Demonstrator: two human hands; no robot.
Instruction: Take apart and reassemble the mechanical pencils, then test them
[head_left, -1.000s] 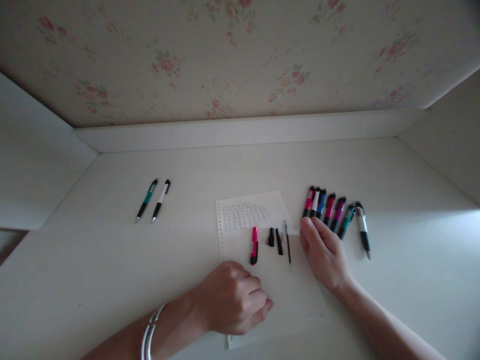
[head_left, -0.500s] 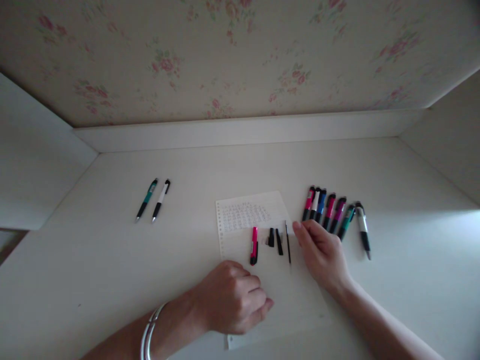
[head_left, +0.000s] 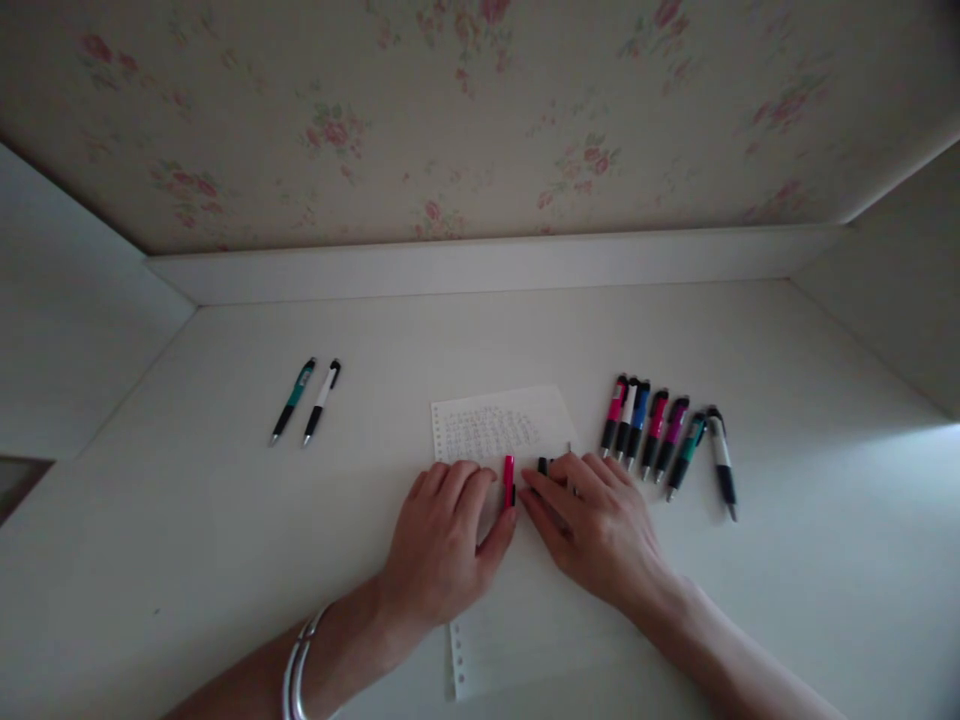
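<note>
On a lined sheet of paper [head_left: 517,650] lies a pink pen barrel [head_left: 509,470] with a black clip end. My left hand [head_left: 446,545] is just left of the barrel, its thumb at the barrel's lower end and its fingers apart from the thumb. My right hand [head_left: 604,520] is on the barrel's other side, index finger and thumb slightly parted and pointing at it; I see nothing between them. Beyond the right fingers a small black pen part [head_left: 542,465] shows. The ink refill's tip [head_left: 569,448] sticks out above the right hand, which hides the rest.
Several retractable pens stand in a slanted row at the right, among them a blue pen [head_left: 639,420] and a white pen [head_left: 721,455]. At the left lie a green pen [head_left: 293,400] and another white pen [head_left: 322,402]. A low white ledge [head_left: 480,265] runs along the papered wall.
My left hand has moved up and opened out from a curled pose beside the pink barrel. My right hand has moved left and down from beside the pen row, covering the refill and a black part.
</note>
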